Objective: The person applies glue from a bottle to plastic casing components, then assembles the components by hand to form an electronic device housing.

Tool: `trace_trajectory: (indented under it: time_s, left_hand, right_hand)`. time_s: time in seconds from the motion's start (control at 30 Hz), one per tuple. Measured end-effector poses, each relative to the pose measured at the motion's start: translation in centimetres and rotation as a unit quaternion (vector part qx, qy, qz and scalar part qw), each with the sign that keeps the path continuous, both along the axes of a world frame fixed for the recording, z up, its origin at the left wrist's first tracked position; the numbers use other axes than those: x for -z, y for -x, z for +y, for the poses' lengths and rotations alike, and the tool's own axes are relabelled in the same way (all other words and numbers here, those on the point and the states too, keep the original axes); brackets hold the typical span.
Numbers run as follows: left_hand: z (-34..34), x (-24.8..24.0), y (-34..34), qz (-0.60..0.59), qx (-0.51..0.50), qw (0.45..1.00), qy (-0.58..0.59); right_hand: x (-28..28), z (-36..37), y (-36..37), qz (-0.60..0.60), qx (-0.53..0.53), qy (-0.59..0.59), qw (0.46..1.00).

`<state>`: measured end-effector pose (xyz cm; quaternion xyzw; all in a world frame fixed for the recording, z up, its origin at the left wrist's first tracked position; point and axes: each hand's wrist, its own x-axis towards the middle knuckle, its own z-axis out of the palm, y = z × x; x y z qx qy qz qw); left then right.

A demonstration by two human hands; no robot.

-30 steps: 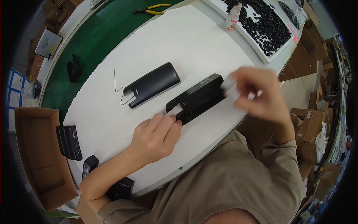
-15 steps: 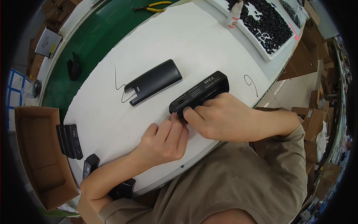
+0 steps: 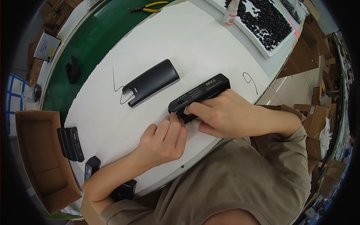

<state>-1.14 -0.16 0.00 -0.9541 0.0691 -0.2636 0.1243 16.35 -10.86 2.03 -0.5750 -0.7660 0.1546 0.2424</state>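
A long black device body [image 3: 200, 93] with white print lies on the white table top [image 3: 195, 41]. My right hand [image 3: 225, 114] grips its near end, thumb and fingers wrapped around it. My left hand [image 3: 165, 140] rests flat on the table just below, fingertips touching the same end. A separate black cover shell [image 3: 152, 82] lies to the upper left, with a bent thin wire [image 3: 118, 88] beside it. Another curled wire [image 3: 250, 81] lies to the right of the device.
A white tray of small black parts [image 3: 270, 22] and a small bottle [image 3: 231, 9] stand at the back right. Yellow-handled pliers [image 3: 150, 6] and a black part [image 3: 72, 69] lie on the green belt [image 3: 93, 45]. A brown cardboard box [image 3: 37, 157] and more black device bodies [image 3: 70, 143] are at the left.
My right hand came down from above the table's right side onto the device's near end and took hold of it. My left hand stayed close to that end.
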Motion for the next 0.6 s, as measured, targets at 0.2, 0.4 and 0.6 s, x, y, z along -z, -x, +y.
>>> trace_trajectory:
  time_s: [0.2,0.4,0.6]
  left_hand:
    - [-0.1,-0.2,-0.1,0.004,-0.005,1.0,-0.007]
    - [0.0,-0.8,-0.1,0.02,-0.019,0.999,0.031]
    - [0.3,-2.8,-0.3,0.103,-0.048,0.975,0.19]
  right_hand:
    - [0.8,-0.7,0.6,-0.073,0.033,-0.049,0.996]
    - [0.0,-0.2,0.6,-0.034,0.04,-0.039,0.998]
    - [-0.1,0.2,0.8,-0.002,0.073,-0.147,0.987]
